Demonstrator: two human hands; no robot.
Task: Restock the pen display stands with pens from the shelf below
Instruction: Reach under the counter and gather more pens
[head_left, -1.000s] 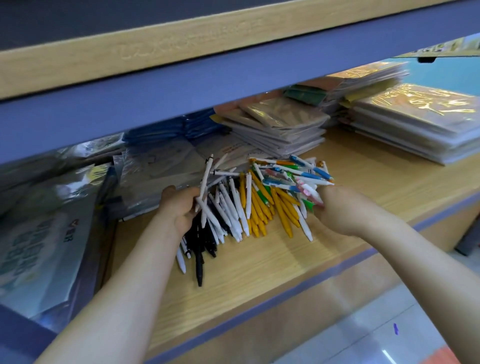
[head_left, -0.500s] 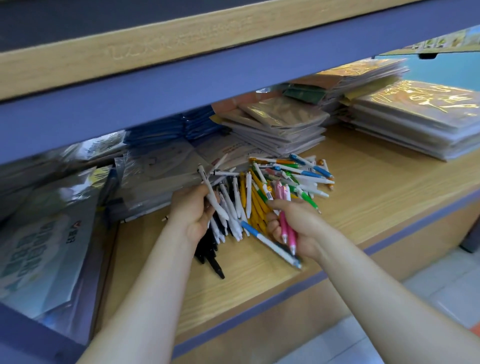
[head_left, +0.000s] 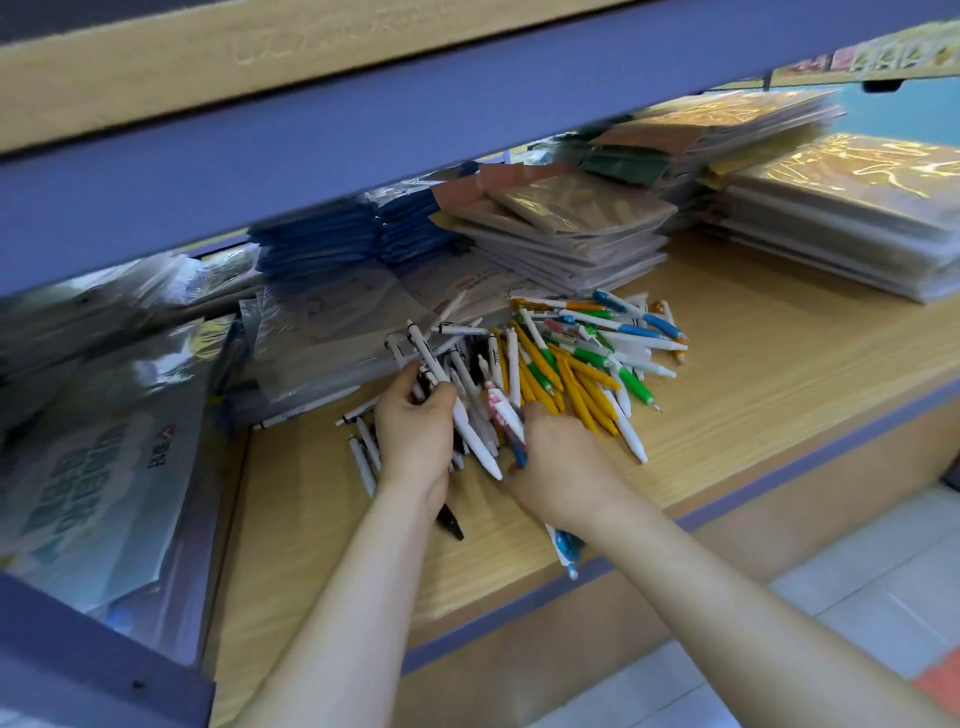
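Observation:
A loose pile of pens (head_left: 566, 358), white, black, yellow, green and blue, lies on the wooden lower shelf (head_left: 753, 374). My left hand (head_left: 413, 426) grips a bunch of white and black pens (head_left: 467, 426) at the pile's left side. My right hand (head_left: 558, 457) is close beside it, fingers curled round a few pens; a blue-and-white pen (head_left: 565, 548) sticks out below its wrist near the shelf's front edge. No display stand is in view.
Stacks of wrapped notebooks (head_left: 576, 228) stand behind the pile, with taller stacks (head_left: 852, 218) at the right. Plastic-wrapped packets (head_left: 104, 457) fill the shelf's left. The upper shelf's purple edge (head_left: 363, 135) hangs overhead. Bare wood lies in front of the pile.
My right hand has moved left with its pens until it sits beside my left hand. My left hand has gathered more white pens and kept its place.

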